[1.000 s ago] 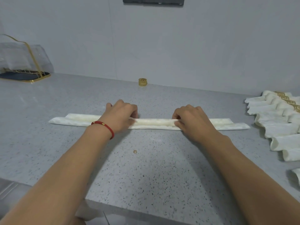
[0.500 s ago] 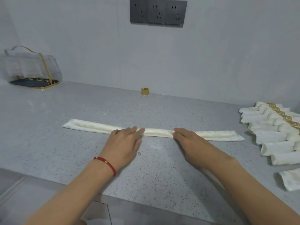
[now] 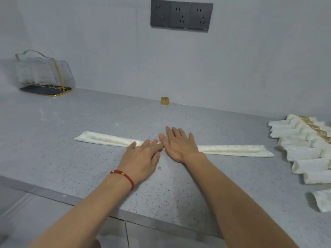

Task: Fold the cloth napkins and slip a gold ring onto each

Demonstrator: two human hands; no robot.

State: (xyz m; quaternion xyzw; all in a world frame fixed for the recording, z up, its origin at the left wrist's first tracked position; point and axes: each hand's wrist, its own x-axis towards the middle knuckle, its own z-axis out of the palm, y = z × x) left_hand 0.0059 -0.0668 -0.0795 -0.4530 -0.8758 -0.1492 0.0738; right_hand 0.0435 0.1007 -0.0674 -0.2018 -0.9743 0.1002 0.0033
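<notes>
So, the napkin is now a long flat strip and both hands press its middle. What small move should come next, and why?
Probably fold the strip in half at its middle. The napkin lies flat as one long band, both the left hand and right hand rest open on its centre, and the gold ring waits untouched by the wall, too narrow-looking for anything but a doubled end.

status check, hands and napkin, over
Left hand and right hand flat, pressing napkin middle. Gold ring unused by wall. Nothing blocking.
</notes>
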